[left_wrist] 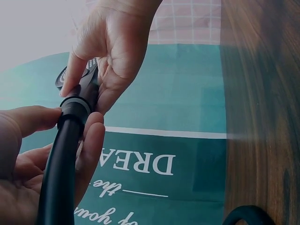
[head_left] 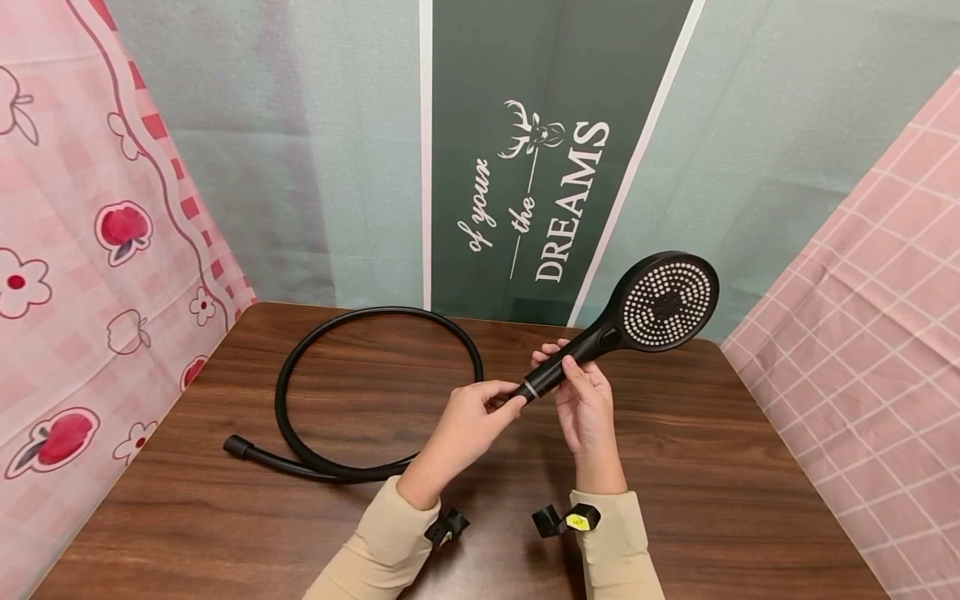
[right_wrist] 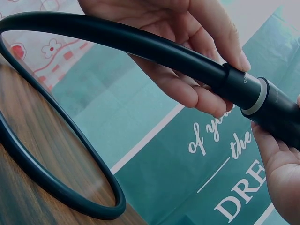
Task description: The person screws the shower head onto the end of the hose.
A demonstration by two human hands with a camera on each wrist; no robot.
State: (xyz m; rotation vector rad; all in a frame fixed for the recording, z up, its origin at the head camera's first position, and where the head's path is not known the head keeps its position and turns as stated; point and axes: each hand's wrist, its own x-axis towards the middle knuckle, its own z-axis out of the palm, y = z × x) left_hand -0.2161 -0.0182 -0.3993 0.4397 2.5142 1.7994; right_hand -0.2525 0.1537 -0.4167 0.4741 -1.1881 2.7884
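Note:
A black handheld shower head (head_left: 670,302) with pale nozzles is tilted up to the right above the table. My right hand (head_left: 588,408) grips its handle (head_left: 562,365) between thumb and fingers. At the handle's lower end, my left hand (head_left: 474,419) pinches the hose's end fitting (right_wrist: 241,86). That fitting meets the handle at a pale ring (right_wrist: 258,97); whether the threads are engaged is hidden. From the fitting, the black hose (head_left: 279,392) bends down past my left hand and loops on the table. Its other end (head_left: 238,447) lies to the left.
The brown wooden table (head_left: 720,500) stretches beneath both hands. Behind it hangs a green curtain (head_left: 480,75) with lettering, flanked by a pink fruit-patterned cloth (head_left: 67,350) on the left and a pink checked cloth (head_left: 877,333) on the right.

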